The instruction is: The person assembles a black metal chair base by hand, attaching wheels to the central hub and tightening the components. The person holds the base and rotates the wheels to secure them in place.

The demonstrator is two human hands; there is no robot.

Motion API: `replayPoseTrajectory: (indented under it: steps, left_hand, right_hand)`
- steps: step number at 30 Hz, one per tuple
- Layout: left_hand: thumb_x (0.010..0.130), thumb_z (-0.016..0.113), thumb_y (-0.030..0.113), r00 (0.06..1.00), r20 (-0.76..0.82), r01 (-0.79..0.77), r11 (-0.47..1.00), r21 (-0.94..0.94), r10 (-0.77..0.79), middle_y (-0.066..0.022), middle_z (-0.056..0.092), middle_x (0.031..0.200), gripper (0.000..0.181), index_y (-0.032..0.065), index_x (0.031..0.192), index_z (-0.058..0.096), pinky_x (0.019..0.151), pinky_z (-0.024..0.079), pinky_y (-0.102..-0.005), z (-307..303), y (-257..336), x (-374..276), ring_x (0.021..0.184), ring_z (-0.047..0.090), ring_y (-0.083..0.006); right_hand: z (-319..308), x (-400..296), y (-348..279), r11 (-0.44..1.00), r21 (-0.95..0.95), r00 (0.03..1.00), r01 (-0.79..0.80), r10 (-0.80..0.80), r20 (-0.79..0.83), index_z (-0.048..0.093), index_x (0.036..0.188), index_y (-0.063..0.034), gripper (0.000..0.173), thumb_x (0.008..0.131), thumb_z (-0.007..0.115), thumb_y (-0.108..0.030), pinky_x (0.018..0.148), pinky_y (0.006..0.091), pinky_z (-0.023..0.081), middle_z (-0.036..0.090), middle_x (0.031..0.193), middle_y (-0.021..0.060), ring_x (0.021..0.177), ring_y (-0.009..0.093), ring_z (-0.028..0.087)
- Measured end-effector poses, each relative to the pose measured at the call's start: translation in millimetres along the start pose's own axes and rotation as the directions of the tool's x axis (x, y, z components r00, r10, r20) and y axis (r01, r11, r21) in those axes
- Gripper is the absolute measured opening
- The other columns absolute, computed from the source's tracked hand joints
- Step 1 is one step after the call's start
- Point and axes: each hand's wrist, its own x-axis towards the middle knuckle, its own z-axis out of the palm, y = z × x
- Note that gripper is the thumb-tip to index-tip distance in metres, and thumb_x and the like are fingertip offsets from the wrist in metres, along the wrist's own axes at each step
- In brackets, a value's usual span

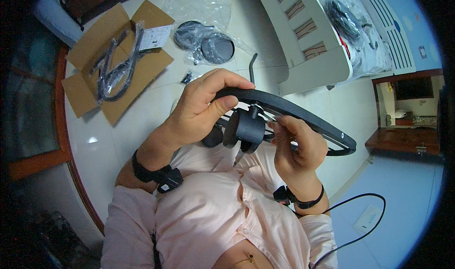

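My left hand (199, 109) grips the near end of a black curved frame part (302, 116), thumb and fingers around its edge. A black caster wheel (245, 128) is attached under the frame by a short stem. Beside that stem my right hand (298, 141) pinches a thin metal tool (267, 116), perhaps a small wrench, its tip at the joint. More black casters and thin bars show beneath the frame, partly hidden by it and my hands. A black bent rod (252, 68) sticks up behind the frame.
An opened cardboard box (153, 68) with plastic-wrapped black tubes (133, 69) and a printed sheet (155, 37) lies on the tiled floor. Wrapped round black parts (217, 48) and a small bag of hardware (187, 77) are nearby. A white bed frame (316, 69) stands at the right.
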Motion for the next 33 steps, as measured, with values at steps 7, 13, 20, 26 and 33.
replayPoseTrajectory:
  steps: [7, 13, 20, 26, 33]
  left_hand:
    - [0.1, 0.06, 0.012, 1.0, -0.005, 0.008, 1.0, -0.021, -0.008, -0.0109, 0.066, 0.112, 0.026, -0.0021, 0.121, 0.062, 0.095, 0.047, -0.0316, 0.8, -1.4, 0.9, 0.105, 0.063, -0.02]
    - [0.102, 0.059, 0.017, 0.997, 0.028, 0.067, 0.997, -0.045, -0.066, -0.0103, 0.064, 0.116, 0.03, -0.0028, 0.124, 0.059, 0.1, 0.045, -0.0311, -1.6, -0.4, 0.0, 0.11, 0.06, -0.018]
    - [0.103, 0.059, 0.022, 0.99, 0.069, 0.124, 0.992, -0.033, -0.121, -0.0102, 0.062, 0.12, 0.035, -0.0033, 0.127, 0.056, 0.104, 0.042, -0.0307, -4.5, 3.6, -0.8, 0.115, 0.058, -0.0169]
    - [0.102, 0.059, 0.013, 0.998, -0.019, 0.054, 0.998, -0.046, -0.055, -0.011, 0.068, 0.113, 0.024, -0.0024, 0.12, 0.062, 0.093, 0.049, -0.0308, -0.8, 1.9, -0.2, 0.104, 0.064, -0.0174]
    - [0.103, 0.057, 0.012, 0.997, 0.005, 0.079, 0.994, -0.072, -0.079, -0.0116, 0.067, 0.118, 0.026, -0.0028, 0.123, 0.059, 0.099, 0.047, -0.0302, 0.4, 3.8, 0.6, 0.11, 0.062, -0.016]
  right_hand:
    - [0.3, -0.8, 2.2, 0.995, 0.088, 0.998, -0.043, 0.039, 0.047, 0.068, 0.096, -0.0032, 0.024, 0.075, 0.07, 0.007, 0.055, 0.0352, 0.049, 0.066, 0.075, 0.0124, 0.061, 0.03, 0.066]
    - [12.3, -3.2, 7.0, 0.992, 0.117, 0.995, -0.039, 0.027, 0.101, 0.067, 0.095, 0.0036, 0.022, 0.08, 0.06, 0.018, 0.056, 0.0259, 0.052, 0.07, 0.077, 0.0114, 0.06, 0.017, 0.068]
    - [29.9, -10.1, 12.6, 0.974, 0.193, 0.983, -0.117, 0.086, 0.16, 0.067, 0.103, -0.0058, 0.032, 0.073, 0.067, 0.005, 0.059, 0.0392, 0.052, 0.067, 0.078, 0.0132, 0.066, 0.031, 0.067]
    - [29.7, -18.0, 17.7, 0.976, 0.216, 1.0, -0.01, 0.007, 0.017, 0.068, 0.111, -0.0056, 0.04, 0.072, 0.067, 0.005, 0.06, 0.0373, 0.053, 0.068, 0.081, 0.0129, 0.069, 0.03, 0.068]
    - [-6.1, 0.9, 13.3, 0.971, 0.165, 0.977, 0.173, -0.148, -0.155, 0.069, 0.105, -0.0001, 0.037, 0.069, 0.069, 0.011, 0.058, 0.0309, 0.052, 0.068, 0.086, 0.0122, 0.068, 0.026, 0.067]
